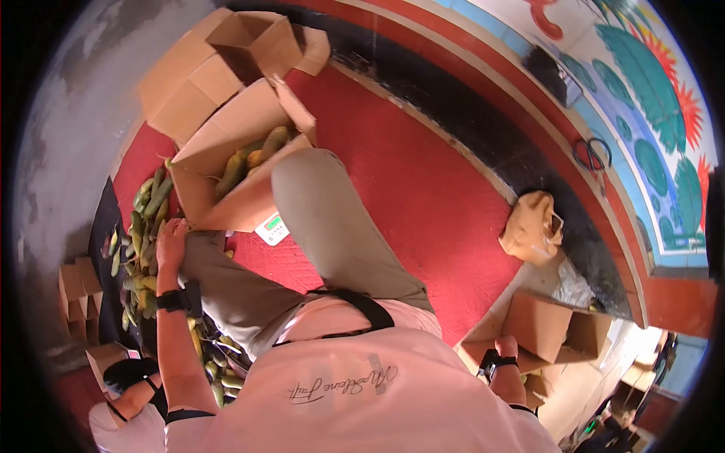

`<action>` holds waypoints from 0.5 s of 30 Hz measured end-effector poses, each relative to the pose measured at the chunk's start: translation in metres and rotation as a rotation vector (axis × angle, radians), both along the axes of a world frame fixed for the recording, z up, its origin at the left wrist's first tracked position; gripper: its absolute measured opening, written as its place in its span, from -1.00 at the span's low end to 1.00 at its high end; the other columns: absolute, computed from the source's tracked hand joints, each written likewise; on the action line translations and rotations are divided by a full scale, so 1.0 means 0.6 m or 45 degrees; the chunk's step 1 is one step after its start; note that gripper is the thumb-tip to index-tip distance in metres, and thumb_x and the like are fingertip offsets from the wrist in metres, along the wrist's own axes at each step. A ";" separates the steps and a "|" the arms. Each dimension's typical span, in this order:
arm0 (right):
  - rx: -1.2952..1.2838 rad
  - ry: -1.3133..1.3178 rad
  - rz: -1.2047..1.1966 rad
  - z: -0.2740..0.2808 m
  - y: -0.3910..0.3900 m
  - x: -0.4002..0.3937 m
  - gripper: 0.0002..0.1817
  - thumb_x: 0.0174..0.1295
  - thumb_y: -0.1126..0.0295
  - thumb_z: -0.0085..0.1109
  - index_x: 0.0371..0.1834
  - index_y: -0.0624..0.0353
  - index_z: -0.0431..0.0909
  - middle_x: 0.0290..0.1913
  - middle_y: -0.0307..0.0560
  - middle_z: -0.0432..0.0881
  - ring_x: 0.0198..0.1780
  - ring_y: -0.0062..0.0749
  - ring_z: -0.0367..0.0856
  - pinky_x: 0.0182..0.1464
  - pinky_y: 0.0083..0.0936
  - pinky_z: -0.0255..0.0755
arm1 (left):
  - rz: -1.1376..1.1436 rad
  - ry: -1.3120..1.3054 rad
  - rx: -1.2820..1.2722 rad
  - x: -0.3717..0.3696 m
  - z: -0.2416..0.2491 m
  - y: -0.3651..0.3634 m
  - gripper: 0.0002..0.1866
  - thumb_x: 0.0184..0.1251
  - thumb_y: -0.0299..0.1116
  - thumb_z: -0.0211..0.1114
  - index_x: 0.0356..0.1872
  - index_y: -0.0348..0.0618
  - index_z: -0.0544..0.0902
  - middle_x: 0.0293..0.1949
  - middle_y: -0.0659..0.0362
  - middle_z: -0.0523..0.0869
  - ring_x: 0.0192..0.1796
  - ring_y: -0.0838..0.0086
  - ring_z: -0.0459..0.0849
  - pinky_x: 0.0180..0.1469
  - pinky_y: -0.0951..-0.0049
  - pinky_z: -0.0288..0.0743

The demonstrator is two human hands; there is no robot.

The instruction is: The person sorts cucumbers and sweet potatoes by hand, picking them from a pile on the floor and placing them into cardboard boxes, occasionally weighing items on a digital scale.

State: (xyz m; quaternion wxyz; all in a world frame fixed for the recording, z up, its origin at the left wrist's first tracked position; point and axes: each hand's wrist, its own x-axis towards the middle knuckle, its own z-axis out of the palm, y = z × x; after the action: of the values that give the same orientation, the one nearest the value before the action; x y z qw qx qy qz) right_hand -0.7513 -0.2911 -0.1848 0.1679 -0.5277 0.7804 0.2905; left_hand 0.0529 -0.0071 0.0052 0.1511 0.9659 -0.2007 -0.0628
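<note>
An open cardboard box [219, 128] stands before my knees with several green and orange-brown vegetables [253, 160] in it. Beside its lower left corner, my left hand [172, 240] is at the edge of a heap of long green vegetables [140, 260]; its fingers are partly hidden, and what they hold, if anything, is too small to tell. A white scale [273, 229] with a lit green display shows under the box's near edge. My right hand [506, 347] is low at the right, near another open cardboard box [536, 325], its fingers mostly hidden.
Empty cardboard boxes [260, 45] stand behind the filled one. On the red mat's [423, 211] right side lies a tan bag [532, 226]. Scissors [593, 155] rest on the ledge. Another person [132, 408] is at the lower left, near more boxes [79, 291].
</note>
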 end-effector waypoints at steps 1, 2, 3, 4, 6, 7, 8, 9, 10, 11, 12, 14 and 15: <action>0.012 -0.018 0.099 0.008 -0.018 0.021 -0.71 0.04 0.28 0.04 -0.35 0.25 0.65 -0.23 0.26 0.60 -0.08 0.04 0.58 -0.02 -0.17 0.46 | 0.020 0.015 -0.017 -0.003 -0.001 0.001 -0.60 0.32 -0.03 0.04 -0.06 -0.13 0.57 -0.12 -0.01 0.64 -0.02 0.11 0.58 0.02 0.24 0.40; 0.023 -0.034 0.196 0.014 -0.038 0.045 -0.71 0.04 0.27 0.04 -0.35 0.25 0.64 -0.23 0.26 0.61 -0.08 0.04 0.58 -0.03 -0.16 0.46 | 0.045 0.008 -0.027 -0.004 0.000 0.004 -0.60 0.32 -0.03 0.04 -0.06 -0.13 0.57 -0.12 -0.01 0.64 -0.02 0.11 0.58 0.02 0.24 0.40; 0.012 -0.038 0.217 0.008 -0.062 0.073 -0.71 0.04 0.27 0.04 -0.35 0.25 0.64 -0.23 0.26 0.61 -0.08 0.04 0.58 -0.03 -0.16 0.46 | 0.026 0.005 0.005 -0.002 0.000 0.005 -0.60 0.32 -0.03 0.04 -0.05 -0.12 0.57 -0.12 -0.01 0.65 -0.02 0.11 0.58 0.02 0.24 0.40; 0.024 -0.099 0.271 0.002 -0.087 0.104 -0.66 0.08 0.22 0.02 -0.22 0.24 0.61 -0.14 0.22 0.60 -0.02 0.03 0.56 0.02 -0.17 0.45 | 0.006 0.003 0.036 -0.009 0.004 0.002 -0.60 0.32 -0.03 0.04 -0.04 -0.11 0.56 -0.13 0.00 0.65 -0.03 0.10 0.58 0.02 0.23 0.40; -0.044 -0.252 0.359 0.007 -0.131 0.178 -0.61 0.11 0.17 0.00 -0.12 0.22 0.58 -0.07 0.19 0.59 0.03 0.03 0.54 0.05 -0.17 0.44 | 0.041 -0.029 -0.007 -0.015 0.002 0.010 -0.60 0.31 -0.03 0.05 -0.02 -0.09 0.55 -0.12 0.00 0.65 -0.02 0.08 0.57 0.03 0.20 0.39; -0.120 -0.343 0.391 0.024 -0.141 0.229 -0.62 0.10 0.17 0.02 -0.15 0.21 0.58 -0.10 0.21 0.60 0.01 0.03 0.55 0.04 -0.17 0.44 | 0.029 -0.059 -0.012 -0.010 -0.011 0.020 -0.59 0.31 -0.03 0.06 -0.02 -0.10 0.55 -0.12 0.00 0.64 -0.01 0.08 0.56 0.04 0.20 0.39; -0.129 -0.351 0.412 0.032 -0.155 0.269 -0.62 0.10 0.17 0.02 -0.15 0.21 0.58 -0.10 0.21 0.60 0.01 0.03 0.55 0.04 -0.17 0.44 | 0.018 -0.089 -0.016 -0.006 -0.017 0.029 -0.59 0.31 -0.03 0.07 -0.02 -0.10 0.55 -0.11 0.00 0.64 0.01 0.07 0.55 0.05 0.20 0.38; -0.171 -0.423 0.504 0.038 -0.169 0.308 -0.64 0.10 0.18 0.01 -0.17 0.20 0.58 -0.13 0.22 0.60 -0.03 0.05 0.56 0.01 -0.14 0.45 | 0.036 -0.054 -0.031 -0.009 -0.013 0.030 -0.58 0.30 -0.02 0.07 -0.03 -0.13 0.55 -0.07 -0.01 0.62 0.03 0.07 0.53 0.07 0.21 0.37; -0.214 -0.495 0.596 0.046 -0.183 0.345 -0.66 0.11 0.19 0.00 -0.20 0.19 0.58 -0.16 0.22 0.61 -0.07 0.07 0.58 -0.02 -0.12 0.46 | 0.056 -0.065 -0.042 -0.015 -0.008 0.027 -0.58 0.30 -0.02 0.07 -0.03 -0.13 0.55 -0.07 -0.01 0.62 0.03 0.07 0.53 0.07 0.21 0.37; -0.222 -0.503 0.617 0.055 -0.194 0.380 -0.66 0.11 0.19 0.00 -0.20 0.19 0.58 -0.16 0.22 0.61 -0.07 0.07 0.58 -0.02 -0.12 0.46 | 0.063 -0.054 -0.032 -0.023 -0.003 0.024 -0.58 0.30 -0.02 0.07 -0.04 -0.13 0.55 -0.06 -0.01 0.61 0.04 0.07 0.52 0.07 0.21 0.37; -0.232 -0.531 0.683 0.067 -0.203 0.412 -0.66 0.11 0.19 -0.02 -0.21 0.19 0.57 -0.20 0.23 0.61 -0.10 0.10 0.58 -0.05 -0.10 0.47 | 0.069 -0.042 -0.021 -0.026 0.000 0.028 -0.58 0.30 -0.02 0.07 -0.04 -0.13 0.56 -0.04 -0.01 0.60 0.04 0.07 0.52 0.07 0.21 0.37; -0.249 -0.562 0.763 0.085 -0.213 0.470 -0.67 0.12 0.19 -0.03 -0.21 0.18 0.57 -0.24 0.24 0.62 -0.14 0.12 0.59 -0.09 -0.08 0.47 | 0.046 -0.062 -0.066 -0.018 -0.015 0.046 -0.60 0.30 -0.02 0.07 -0.05 -0.10 0.56 -0.05 -0.03 0.60 0.03 0.05 0.52 0.03 0.18 0.38; -0.273 -0.544 0.824 0.094 -0.217 0.496 -0.67 0.13 0.19 -0.04 -0.23 0.18 0.57 -0.27 0.24 0.62 -0.17 0.13 0.59 -0.11 -0.06 0.47 | 0.069 -0.066 -0.062 -0.024 -0.009 0.041 -0.60 0.30 -0.02 0.07 -0.06 -0.09 0.56 -0.07 -0.03 0.60 0.02 0.06 0.52 0.02 0.18 0.38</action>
State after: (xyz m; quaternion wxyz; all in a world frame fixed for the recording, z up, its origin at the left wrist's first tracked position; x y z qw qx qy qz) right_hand -0.4537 -0.4214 -0.1287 0.1703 -0.8091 0.5474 0.1289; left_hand 0.0383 0.0175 -0.0004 0.1711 0.9683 -0.1797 -0.0286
